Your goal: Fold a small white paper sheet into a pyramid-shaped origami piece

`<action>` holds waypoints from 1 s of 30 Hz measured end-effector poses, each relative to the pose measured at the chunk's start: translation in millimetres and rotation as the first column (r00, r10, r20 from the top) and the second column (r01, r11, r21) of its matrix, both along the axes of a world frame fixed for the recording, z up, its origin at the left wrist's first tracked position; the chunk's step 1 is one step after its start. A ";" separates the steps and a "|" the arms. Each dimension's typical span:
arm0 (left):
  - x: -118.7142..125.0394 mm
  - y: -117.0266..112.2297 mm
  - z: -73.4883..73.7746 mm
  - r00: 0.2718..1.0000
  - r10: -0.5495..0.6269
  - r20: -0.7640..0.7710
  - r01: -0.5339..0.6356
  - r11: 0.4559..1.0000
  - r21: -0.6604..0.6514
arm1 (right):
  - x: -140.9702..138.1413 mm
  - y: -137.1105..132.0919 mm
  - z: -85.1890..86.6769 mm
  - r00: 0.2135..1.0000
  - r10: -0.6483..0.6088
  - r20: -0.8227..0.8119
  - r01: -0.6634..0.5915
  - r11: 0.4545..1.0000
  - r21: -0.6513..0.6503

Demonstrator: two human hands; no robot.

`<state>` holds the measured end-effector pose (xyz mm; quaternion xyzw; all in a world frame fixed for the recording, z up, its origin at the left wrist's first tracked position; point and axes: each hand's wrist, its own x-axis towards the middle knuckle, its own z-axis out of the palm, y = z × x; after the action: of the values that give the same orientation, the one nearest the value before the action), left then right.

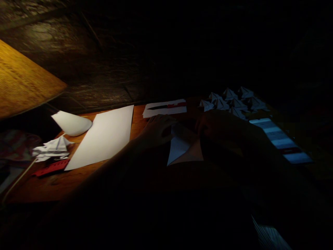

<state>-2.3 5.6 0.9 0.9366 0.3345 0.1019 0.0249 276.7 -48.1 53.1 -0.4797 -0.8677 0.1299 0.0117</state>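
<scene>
On my feed, the folded paper [179, 147] sits at the centre of the frame, between 2 hands. The left hand [160, 126] holds its upper left edge, probably to steady the fold; the right hand [208, 125] is at its upper right, too dark for me to tell whether it pinches or presses. The phone [278, 139] glows at right. Farther off, 1 knife [169, 106] lies on small sheets [153, 111], perhaps weighting them; paper shapes [229, 93] cluster upper right, apparently kept together.
</scene>
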 end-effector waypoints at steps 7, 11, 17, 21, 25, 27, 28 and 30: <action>-0.4 -0.1 0.4 1.000 -0.010 0.017 0.010 1.000 -0.005 | -2.0 -0.8 0.9 1.000 -0.020 0.014 0.020 1.000 -0.002; -1.1 1.1 -0.6 1.000 -0.011 0.011 0.011 1.000 0.000 | -5.0 -2.6 2.9 0.999 -0.010 0.042 0.008 0.999 0.051; -1.8 2.8 -0.6 1.000 -0.026 0.007 0.026 1.000 -0.014 | -3.1 -2.9 3.1 0.999 -0.032 0.037 0.032 0.999 0.010; -1.4 1.8 -0.1 1.000 -0.012 0.016 0.012 1.000 -0.018 | 0.1 0.1 -1.1 1.000 -0.023 0.006 0.023 1.000 0.017; -1.5 2.3 -0.6 1.000 -0.023 0.017 0.023 0.999 -0.022 | 1.7 2.5 -3.9 1.000 -0.006 0.009 0.006 1.000 0.027; -1.5 2.7 -0.6 1.000 -0.026 0.016 0.026 0.999 -0.022 | 2.0 1.7 -2.7 1.000 -0.002 0.021 0.001 1.000 0.031; -1.4 2.7 -0.5 1.000 -0.025 0.017 0.025 0.999 -0.020 | 1.9 0.7 -1.4 1.000 0.002 0.026 -0.002 1.000 0.029; -1.1 2.3 0.1 1.000 -0.023 0.015 0.024 1.000 -0.017 | 1.3 -1.8 1.7 1.000 0.002 0.031 -0.002 1.000 0.022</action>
<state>-3.4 7.9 1.1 0.9394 0.3240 0.1055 0.0364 277.9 -49.9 54.9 -0.4807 -0.8696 0.1128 0.0032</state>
